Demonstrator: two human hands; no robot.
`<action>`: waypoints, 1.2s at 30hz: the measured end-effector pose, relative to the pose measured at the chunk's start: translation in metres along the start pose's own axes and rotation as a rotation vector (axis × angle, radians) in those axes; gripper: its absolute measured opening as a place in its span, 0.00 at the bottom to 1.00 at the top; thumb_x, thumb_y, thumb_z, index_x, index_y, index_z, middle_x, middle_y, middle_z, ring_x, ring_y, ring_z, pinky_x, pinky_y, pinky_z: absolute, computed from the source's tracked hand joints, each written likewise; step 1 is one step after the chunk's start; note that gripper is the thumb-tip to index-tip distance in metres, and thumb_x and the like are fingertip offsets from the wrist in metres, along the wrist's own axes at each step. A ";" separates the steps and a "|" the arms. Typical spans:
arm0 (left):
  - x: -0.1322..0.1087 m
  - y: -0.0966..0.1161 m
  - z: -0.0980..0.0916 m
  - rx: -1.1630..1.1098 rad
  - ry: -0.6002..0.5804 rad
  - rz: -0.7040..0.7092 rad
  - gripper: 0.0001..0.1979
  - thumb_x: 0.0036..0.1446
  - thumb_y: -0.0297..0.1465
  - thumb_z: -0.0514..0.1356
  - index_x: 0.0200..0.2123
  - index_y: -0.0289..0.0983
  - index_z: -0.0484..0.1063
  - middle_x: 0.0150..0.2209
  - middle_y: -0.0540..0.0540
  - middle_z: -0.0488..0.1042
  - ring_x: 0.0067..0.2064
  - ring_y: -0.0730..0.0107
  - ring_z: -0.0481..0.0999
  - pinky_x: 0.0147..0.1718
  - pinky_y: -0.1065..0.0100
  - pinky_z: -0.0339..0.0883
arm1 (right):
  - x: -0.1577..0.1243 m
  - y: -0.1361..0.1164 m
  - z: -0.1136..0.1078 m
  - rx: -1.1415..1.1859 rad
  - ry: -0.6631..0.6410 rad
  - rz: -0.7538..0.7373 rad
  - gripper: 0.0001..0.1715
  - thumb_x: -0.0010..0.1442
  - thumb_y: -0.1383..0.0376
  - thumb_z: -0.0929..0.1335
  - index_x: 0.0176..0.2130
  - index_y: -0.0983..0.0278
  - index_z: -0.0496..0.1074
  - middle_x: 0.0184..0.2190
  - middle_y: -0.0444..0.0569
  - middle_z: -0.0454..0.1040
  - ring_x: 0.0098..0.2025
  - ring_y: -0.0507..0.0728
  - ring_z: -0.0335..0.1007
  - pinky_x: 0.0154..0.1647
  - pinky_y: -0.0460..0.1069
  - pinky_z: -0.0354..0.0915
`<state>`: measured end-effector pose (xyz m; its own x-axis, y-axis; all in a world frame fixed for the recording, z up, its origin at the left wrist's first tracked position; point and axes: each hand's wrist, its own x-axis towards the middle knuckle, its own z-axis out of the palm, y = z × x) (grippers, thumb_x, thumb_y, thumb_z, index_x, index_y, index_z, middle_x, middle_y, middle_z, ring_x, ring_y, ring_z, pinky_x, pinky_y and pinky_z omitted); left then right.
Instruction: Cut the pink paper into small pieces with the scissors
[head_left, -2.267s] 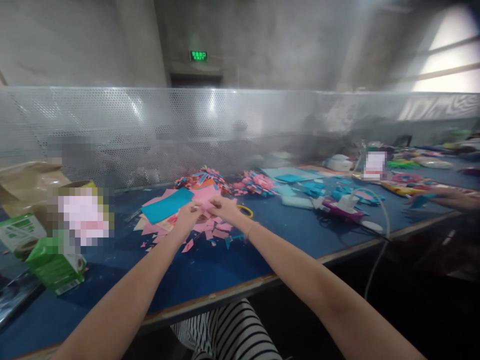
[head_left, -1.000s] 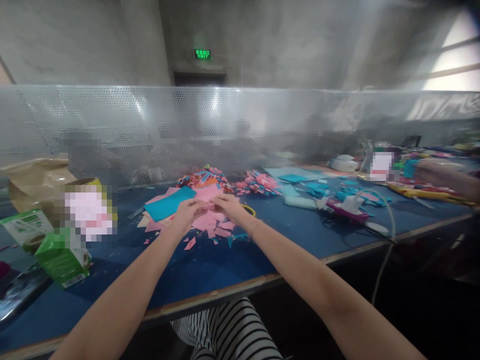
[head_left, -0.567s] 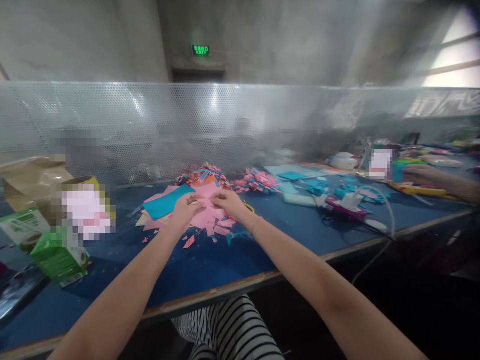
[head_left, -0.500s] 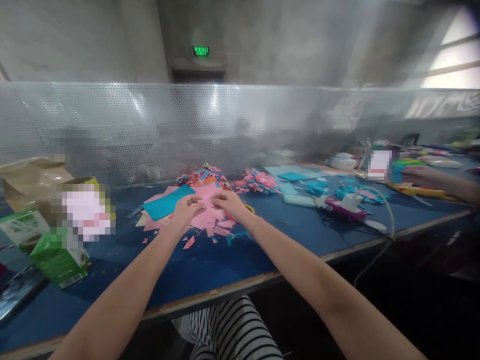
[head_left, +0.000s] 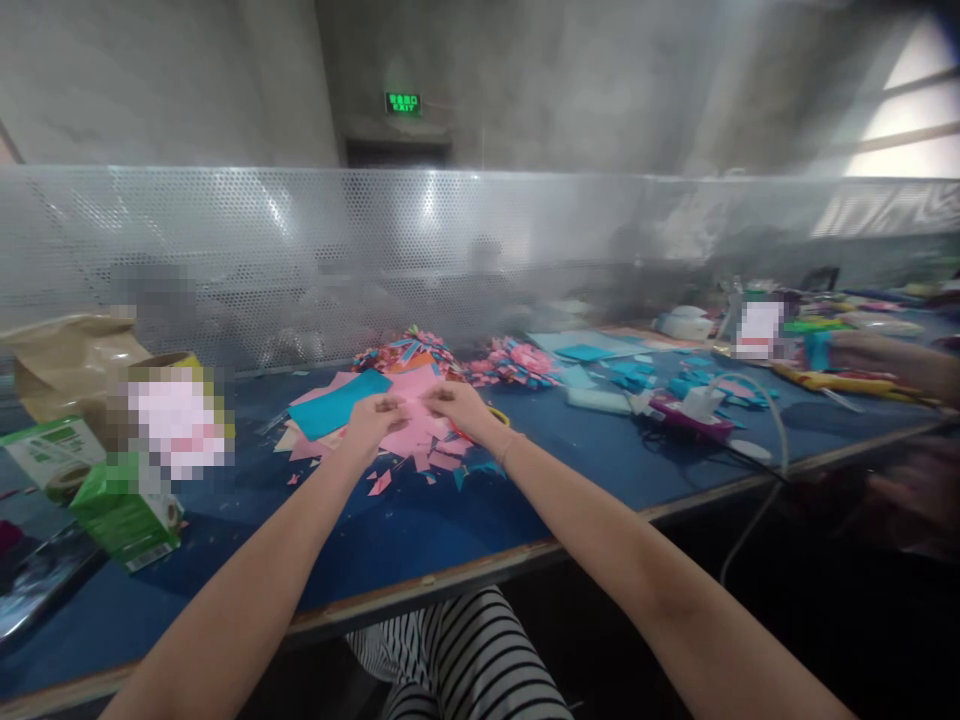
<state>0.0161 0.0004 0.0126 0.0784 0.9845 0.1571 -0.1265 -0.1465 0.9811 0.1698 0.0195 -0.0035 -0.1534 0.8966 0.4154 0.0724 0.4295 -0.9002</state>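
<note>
My left hand (head_left: 375, 420) and my right hand (head_left: 461, 408) face each other over a heap of cut paper on the blue table. Bent fingers of both hands pinch at a piece of pink paper (head_left: 412, 408) between them; its edges blend into the pink paper below. Beside my left hand lies a blue paper sheet (head_left: 330, 406) on top of pink sheets. Pink paper scraps (head_left: 435, 452) spread just below my hands. Part of a yellow ring-shaped handle (head_left: 496, 415) shows past my right wrist.
Piles of folded paper pieces (head_left: 517, 362) stand behind the heap. Green boxes (head_left: 127, 510) and a brown bag (head_left: 71, 365) are at left. A purple holder (head_left: 694, 418) with a cable lies at right. A co-worker's blurred hand (head_left: 862, 352) is farther right.
My hands stay nearly in place, fingers still close together at the pink paper. The view has shifted very slightly. The co-worker's hand at right has moved a little to the right.
</note>
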 end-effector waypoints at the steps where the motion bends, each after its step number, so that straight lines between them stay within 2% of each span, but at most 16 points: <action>1: 0.000 0.000 0.000 -0.001 -0.001 0.001 0.18 0.25 0.29 0.66 0.25 0.30 0.68 0.20 0.49 0.69 0.24 0.74 0.71 0.31 0.67 0.66 | 0.000 0.000 0.000 -0.018 0.004 -0.004 0.13 0.40 0.62 0.68 0.27 0.69 0.68 0.20 0.43 0.67 0.22 0.47 0.63 0.28 0.45 0.64; 9: 0.005 -0.005 -0.001 -0.004 0.003 0.032 0.18 0.23 0.29 0.66 0.25 0.30 0.69 0.21 0.49 0.70 0.25 0.74 0.71 0.34 0.65 0.66 | 0.002 0.002 -0.001 -0.117 0.028 -0.064 0.10 0.42 0.64 0.66 0.28 0.69 0.68 0.21 0.45 0.68 0.22 0.48 0.63 0.26 0.45 0.63; 23: 0.005 -0.002 0.002 0.073 0.054 0.086 0.15 0.23 0.28 0.66 0.22 0.30 0.69 0.20 0.48 0.70 0.23 0.73 0.70 0.32 0.63 0.67 | 0.000 0.000 0.003 -0.225 0.106 -0.084 0.07 0.42 0.66 0.65 0.25 0.68 0.67 0.21 0.44 0.68 0.23 0.48 0.62 0.26 0.44 0.60; 28: 0.011 -0.008 -0.004 0.121 0.050 0.130 0.14 0.25 0.28 0.65 0.22 0.31 0.70 0.21 0.48 0.71 0.25 0.72 0.70 0.32 0.64 0.67 | 0.002 0.007 0.001 -0.236 0.068 -0.186 0.09 0.44 0.65 0.65 0.28 0.68 0.68 0.25 0.46 0.69 0.27 0.49 0.64 0.31 0.45 0.60; 32: 0.014 -0.015 -0.006 0.237 0.014 0.201 0.11 0.29 0.27 0.62 0.23 0.33 0.71 0.22 0.47 0.71 0.26 0.71 0.71 0.30 0.64 0.67 | 0.001 0.007 -0.001 -0.292 -0.005 -0.160 0.11 0.46 0.61 0.64 0.27 0.67 0.68 0.22 0.44 0.67 0.24 0.48 0.60 0.26 0.44 0.58; 36: 0.011 -0.013 -0.002 0.258 -0.007 0.211 0.10 0.30 0.26 0.61 0.23 0.33 0.71 0.21 0.47 0.71 0.26 0.70 0.71 0.31 0.64 0.67 | -0.001 0.003 0.000 -0.293 -0.027 -0.112 0.11 0.46 0.61 0.64 0.25 0.67 0.67 0.18 0.42 0.65 0.21 0.47 0.58 0.21 0.43 0.56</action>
<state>0.0163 0.0131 0.0011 0.0839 0.9293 0.3597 0.1143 -0.3676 0.9229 0.1697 0.0201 -0.0071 -0.2018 0.8404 0.5029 0.3336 0.5418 -0.7715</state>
